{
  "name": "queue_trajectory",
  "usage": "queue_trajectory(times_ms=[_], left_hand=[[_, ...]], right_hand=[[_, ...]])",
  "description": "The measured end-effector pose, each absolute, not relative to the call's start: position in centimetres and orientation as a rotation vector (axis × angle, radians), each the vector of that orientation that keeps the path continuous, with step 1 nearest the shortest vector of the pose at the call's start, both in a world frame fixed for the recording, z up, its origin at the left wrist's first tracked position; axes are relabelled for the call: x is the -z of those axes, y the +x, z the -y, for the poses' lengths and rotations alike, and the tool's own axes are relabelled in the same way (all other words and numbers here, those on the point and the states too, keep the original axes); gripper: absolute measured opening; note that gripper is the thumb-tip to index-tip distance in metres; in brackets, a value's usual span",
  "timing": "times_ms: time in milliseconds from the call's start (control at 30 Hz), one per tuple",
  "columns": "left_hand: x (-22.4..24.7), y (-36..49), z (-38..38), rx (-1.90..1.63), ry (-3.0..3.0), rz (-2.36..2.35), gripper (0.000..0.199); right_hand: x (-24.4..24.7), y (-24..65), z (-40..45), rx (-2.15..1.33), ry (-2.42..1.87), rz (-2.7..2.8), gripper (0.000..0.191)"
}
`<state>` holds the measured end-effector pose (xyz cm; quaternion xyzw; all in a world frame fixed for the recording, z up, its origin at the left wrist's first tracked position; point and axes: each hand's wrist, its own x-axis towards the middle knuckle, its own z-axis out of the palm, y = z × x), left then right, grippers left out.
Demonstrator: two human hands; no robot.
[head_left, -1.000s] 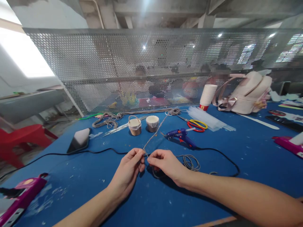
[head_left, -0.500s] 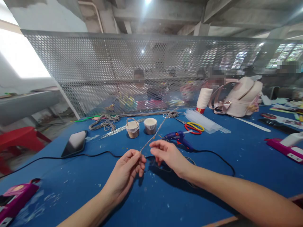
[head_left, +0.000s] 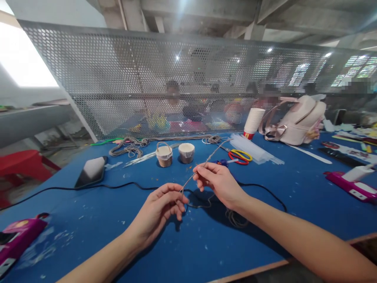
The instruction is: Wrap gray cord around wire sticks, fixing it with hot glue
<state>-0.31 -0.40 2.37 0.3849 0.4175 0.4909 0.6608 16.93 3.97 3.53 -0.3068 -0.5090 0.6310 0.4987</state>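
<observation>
A thin strand of grey-brown twine point(head_left: 212, 154) runs slantwise between my hands, its far end pointing up and away. My right hand point(head_left: 220, 184) pinches it between thumb and fingers partway along. Lower down, my left hand point(head_left: 163, 204) has thumb and forefinger closed on the same strand. More twine point(head_left: 237, 219) lies in a loose coil on the table beneath my right wrist. Beyond my hands stand two small twine-wrapped cups, one with a handle point(head_left: 164, 156) and one without point(head_left: 186, 153). A blue glue gun point(head_left: 221, 162) is mostly hidden behind my right hand.
Scissors point(head_left: 240, 156), clear plastic sheets point(head_left: 256, 149), stacked paper cups point(head_left: 253, 122) and a backpack point(head_left: 297, 122) lie at back right. A phone point(head_left: 92, 172) and black cord point(head_left: 123, 184) are left. Purple power strips point(head_left: 22, 241) flank the blue table point(head_left: 188, 251). A perforated screen point(head_left: 132, 82) stands behind.
My right hand has closed on the strand, where it was apart from it before. It has moved slightly up and now covers most of the glue gun. The view has shifted a little.
</observation>
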Motion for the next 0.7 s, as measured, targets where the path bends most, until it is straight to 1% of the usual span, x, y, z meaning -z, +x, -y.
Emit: queue_trajectory(times_ms=[200,400,700], left_hand=[[-2.3,-0.3,0.4,-1.096,0.887,-0.951,0.005],[-1.6,-0.3,0.2,-1.069,0.968,-0.976,0.011],[-1.7,-0.1,0.4,-1.060,1.009,-1.008,0.012]], right_hand=[[-3.5,17.0,-4.0,-1.527,-0.749,1.237,0.021],[-3.5,17.0,-4.0,-1.507,-0.750,1.240,0.021],[-3.4,16.9,-4.1,-1.492,-0.754,1.260,0.022]])
